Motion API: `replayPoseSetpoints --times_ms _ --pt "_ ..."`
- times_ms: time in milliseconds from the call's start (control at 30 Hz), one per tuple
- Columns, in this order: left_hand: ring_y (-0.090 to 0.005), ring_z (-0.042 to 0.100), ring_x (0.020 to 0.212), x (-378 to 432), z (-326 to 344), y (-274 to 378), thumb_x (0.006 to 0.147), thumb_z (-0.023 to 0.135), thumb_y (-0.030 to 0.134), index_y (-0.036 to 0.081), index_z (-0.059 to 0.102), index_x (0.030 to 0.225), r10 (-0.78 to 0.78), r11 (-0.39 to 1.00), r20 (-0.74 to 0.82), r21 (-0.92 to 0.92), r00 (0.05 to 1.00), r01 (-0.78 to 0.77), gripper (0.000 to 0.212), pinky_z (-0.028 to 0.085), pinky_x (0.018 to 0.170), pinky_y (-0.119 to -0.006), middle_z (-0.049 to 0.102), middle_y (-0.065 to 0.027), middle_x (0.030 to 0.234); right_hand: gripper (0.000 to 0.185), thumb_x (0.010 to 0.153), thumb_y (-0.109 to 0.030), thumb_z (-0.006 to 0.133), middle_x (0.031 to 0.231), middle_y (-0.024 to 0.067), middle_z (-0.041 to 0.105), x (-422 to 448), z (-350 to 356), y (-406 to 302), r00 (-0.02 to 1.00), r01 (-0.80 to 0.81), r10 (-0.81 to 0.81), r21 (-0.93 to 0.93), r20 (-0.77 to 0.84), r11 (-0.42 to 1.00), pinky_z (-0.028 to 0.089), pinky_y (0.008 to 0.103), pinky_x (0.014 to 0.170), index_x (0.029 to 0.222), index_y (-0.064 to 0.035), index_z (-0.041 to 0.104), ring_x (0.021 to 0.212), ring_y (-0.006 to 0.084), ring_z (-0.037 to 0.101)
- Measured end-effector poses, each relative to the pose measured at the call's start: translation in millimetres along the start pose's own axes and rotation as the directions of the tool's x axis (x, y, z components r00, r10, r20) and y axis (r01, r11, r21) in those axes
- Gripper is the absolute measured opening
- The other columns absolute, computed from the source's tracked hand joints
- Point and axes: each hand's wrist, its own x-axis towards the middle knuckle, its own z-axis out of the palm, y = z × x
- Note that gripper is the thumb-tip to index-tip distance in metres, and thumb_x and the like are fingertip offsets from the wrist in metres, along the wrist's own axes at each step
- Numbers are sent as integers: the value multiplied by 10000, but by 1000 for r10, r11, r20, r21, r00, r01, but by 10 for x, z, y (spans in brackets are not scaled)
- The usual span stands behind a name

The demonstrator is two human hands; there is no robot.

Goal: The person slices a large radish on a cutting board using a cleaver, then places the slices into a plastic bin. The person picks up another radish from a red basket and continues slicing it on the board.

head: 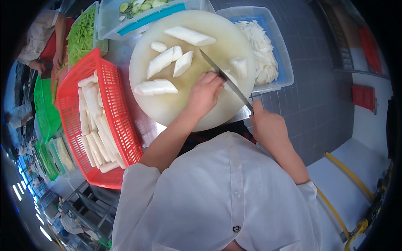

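My right hand [269, 123] grips the handle of a long kitchen knife [236, 88] over a round whitish cutting board [163, 110]. The blade slants up and left across the board. Beside its left face, my left hand [205, 91] bends its fingers over a peeled white vegetable piece, mostly hidden by the hand and blade. To the right of the blade, part of a white piece [231, 80] shows. Thin slices [239, 66] stand in a cluster near the board's right edge. Several thick, slant-cut chunks [159, 62] and one longer chunk [189, 35] lie farther up and left.
A red plastic basket [121, 125] of long peeled white vegetables stands left. A clear tub [284, 67] of white slices sits right, partly behind the board. Tubs of green strips [81, 37] and green rounds [143, 7] stand at the back. A co-worker's hands [47, 64] are far left.
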Motion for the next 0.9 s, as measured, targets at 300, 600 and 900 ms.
replayPoseSetpoints --times_ms 300,600,900 --pt "-308 602 903 -12 25 -4 780 711 13 44 666 895 -6 1000 -38 -22 999 5 127 510 767 -395 648 -83 953 196 871 -69 577 680 183 640 -13 43 2 998 -49 48 11 38 999 511 490 599 995 -6 439 637 384 655" --pt "-300 602 905 -1 45 -23 771 727 15 43 669 883 0 999 -57 -41 998 -2 129 512 764 -382 646 -83 952 217 893 -105 596 679 187 641 37 227 44 996 -89 87 92 24 992 505 491 586 1018 -9 446 644 389 654" --pt "-310 592 917 -41 62 -67 774 722 23 49 657 889 -9 999 -65 -44 998 6 135 509 770 -391 633 -80 952 251 891 -120 605 688 203 637 -130 -154 24 986 -113 99 106 132 988 500 510 607 1037 -9 434 655 414 640"
